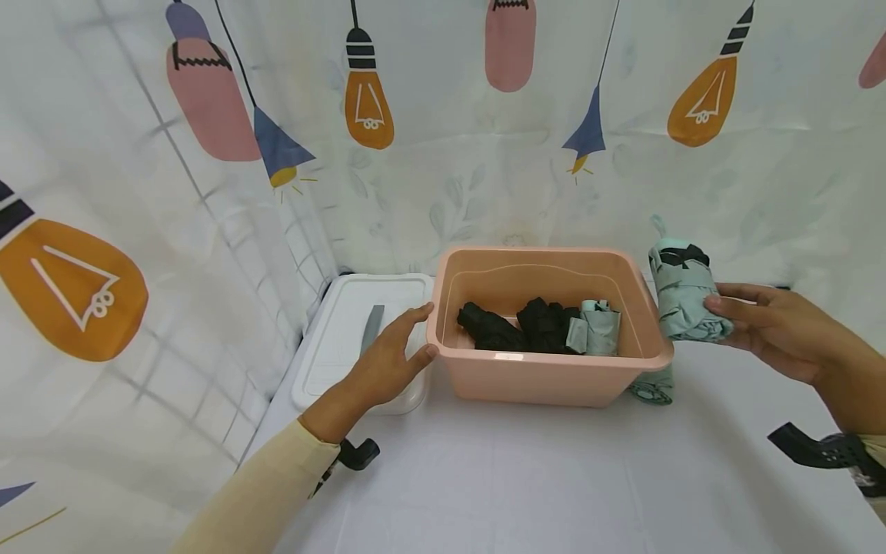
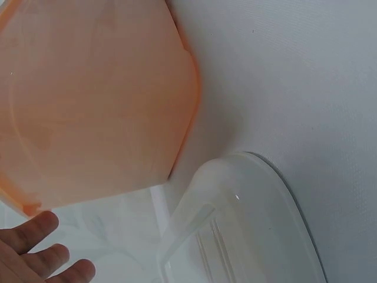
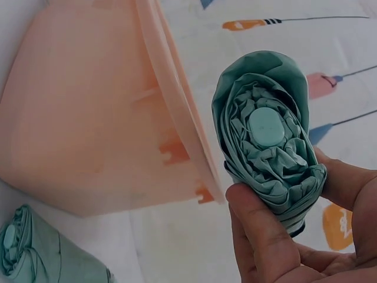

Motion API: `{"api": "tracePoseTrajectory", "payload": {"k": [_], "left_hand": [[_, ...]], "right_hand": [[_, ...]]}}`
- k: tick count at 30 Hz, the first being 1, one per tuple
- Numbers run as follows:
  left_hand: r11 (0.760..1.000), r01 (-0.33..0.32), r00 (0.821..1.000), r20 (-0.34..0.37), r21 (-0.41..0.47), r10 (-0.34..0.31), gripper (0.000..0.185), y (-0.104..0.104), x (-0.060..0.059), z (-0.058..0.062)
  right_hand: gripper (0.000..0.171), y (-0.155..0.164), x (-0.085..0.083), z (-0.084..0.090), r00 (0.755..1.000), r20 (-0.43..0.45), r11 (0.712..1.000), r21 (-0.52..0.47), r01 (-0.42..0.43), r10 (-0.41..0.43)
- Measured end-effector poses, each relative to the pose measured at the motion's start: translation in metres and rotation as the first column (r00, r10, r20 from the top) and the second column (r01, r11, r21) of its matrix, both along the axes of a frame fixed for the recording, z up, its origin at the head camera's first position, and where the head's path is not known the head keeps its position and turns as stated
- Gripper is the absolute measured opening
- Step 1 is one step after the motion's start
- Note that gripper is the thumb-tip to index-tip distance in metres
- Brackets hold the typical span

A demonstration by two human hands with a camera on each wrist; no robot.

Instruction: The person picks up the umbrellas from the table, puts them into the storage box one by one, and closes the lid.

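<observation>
A folded green umbrella point(image 1: 685, 300) is held up in my right hand point(image 1: 782, 327), just right of the peach plastic bin point(image 1: 540, 377). The right wrist view shows its gathered end and pale button-like tip, with thumb and fingers gripping the folded cloth point(image 3: 271, 141). My left hand point(image 1: 388, 354) has its fingers extended and touches the bin's left rim; in the left wrist view fingertips point(image 2: 70, 274) lie by the rim's corner. Inside the bin lie two black bundles point(image 1: 491, 327) and a smaller green bundle point(image 1: 602, 331), their lower parts hidden by the front wall.
Another folded green umbrella point(image 1: 654, 385) lies on the white table at the bin's right side, partly hidden behind it. Left of the bin is a white-lidded container point(image 1: 332, 338) with a grey handle-like strip. A printed curtain point(image 1: 457, 154) hangs behind and at the left.
</observation>
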State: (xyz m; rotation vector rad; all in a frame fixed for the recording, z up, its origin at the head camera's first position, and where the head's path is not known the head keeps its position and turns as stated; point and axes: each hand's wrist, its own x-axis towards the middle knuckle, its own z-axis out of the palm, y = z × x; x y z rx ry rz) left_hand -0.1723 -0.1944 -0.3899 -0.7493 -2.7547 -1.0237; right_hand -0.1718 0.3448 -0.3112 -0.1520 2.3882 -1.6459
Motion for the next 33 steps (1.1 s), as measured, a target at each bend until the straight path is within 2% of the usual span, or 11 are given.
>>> {"api": "tracePoseTrajectory", "payload": {"k": [6,14,29,33], "left_hand": [[1.000,-0.008,1.000,-0.005,-0.003,0.008,0.085,0.000,0.000,0.000],[1.000,-0.009,1.000,-0.012,-0.001,0.009,0.086,0.000,0.000,0.000],[1.000,-0.009,1.000,-0.012,-0.002,0.009,0.084,0.000,0.000,0.000],[1.000,-0.008,1.000,-0.013,0.000,0.008,0.084,0.000,0.000,0.000]], "right_hand": [[0.069,-0.010,0.000,0.004,0.999,0.033,0.989,-0.144,-0.008,0.013],[0.071,-0.026,-0.003,0.005,0.999,0.030,0.984,-0.177,-0.028,0.034],[0.075,-0.056,-0.006,0.007,0.998,0.041,0.996,-0.075,-0.050,0.053],[0.075,-0.063,-0.007,0.008,0.996,0.057,0.995,-0.076,-0.061,0.066]]}}
